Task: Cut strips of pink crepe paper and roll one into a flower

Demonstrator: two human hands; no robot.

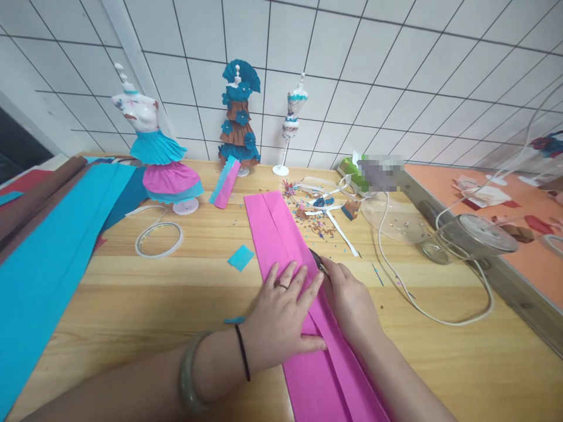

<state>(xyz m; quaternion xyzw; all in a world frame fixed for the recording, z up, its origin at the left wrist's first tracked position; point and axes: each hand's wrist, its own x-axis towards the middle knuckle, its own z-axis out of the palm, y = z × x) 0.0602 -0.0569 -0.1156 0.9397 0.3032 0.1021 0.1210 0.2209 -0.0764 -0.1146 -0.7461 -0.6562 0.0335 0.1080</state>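
Observation:
A long strip of pink crepe paper (303, 357) lies folded on the wooden table, running away from me with an overlapping edge along its length. My left hand (285, 308) is flat on it, fingers spread, pressing it down. At the strip's right edge, my right hand (352, 299) is closed around a dark scissors-like tool (315, 258); most of it is hidden by the fingers and the paper. A small blue paper square (240, 258) lies left of the strip, and a blue scrap (234, 320) is near my left wrist.
Dress forms stand at the back: one in a blue-and-pink skirt (160, 149), one in a blue-and-brown dress (240, 123), one mostly bare (295, 111). Left are blue paper (57, 252) and a tape roll (159, 240). Right are scraps (323, 225), a white cable (440, 319) and a jar (475, 237).

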